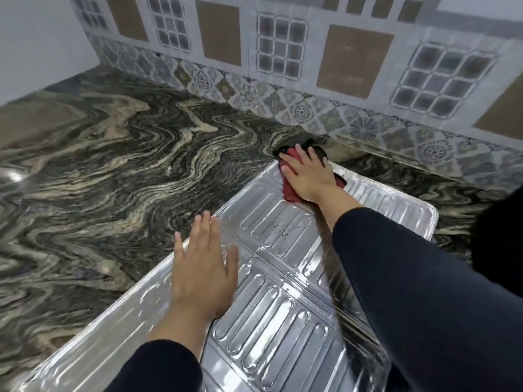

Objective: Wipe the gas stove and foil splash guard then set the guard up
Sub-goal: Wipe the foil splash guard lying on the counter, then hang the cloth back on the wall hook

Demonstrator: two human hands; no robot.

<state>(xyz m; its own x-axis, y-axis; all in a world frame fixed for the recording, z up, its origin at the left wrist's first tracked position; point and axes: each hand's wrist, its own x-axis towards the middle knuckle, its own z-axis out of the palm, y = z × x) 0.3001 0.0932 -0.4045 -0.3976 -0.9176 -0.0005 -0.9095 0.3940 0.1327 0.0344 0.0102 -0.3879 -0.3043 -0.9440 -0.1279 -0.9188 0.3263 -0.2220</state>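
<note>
The silver foil splash guard [271, 306] lies flat on the marbled counter, its ribbed panels running from the near left to the far right. My right hand [307, 172] presses a red cloth [290, 193] onto the guard's far corner, close to the wall. My left hand [202, 267] rests flat on the guard's left edge with its fingers spread, holding nothing. A patch of small dark specks [284, 229] marks the foil between my two hands. The gas stove is out of view.
The dark swirled stone counter [113, 165] stretches left and back to a patterned tile wall [283, 66]. A plain white wall [34, 38] closes the left side. A dark shape [501, 230] sits at the right edge.
</note>
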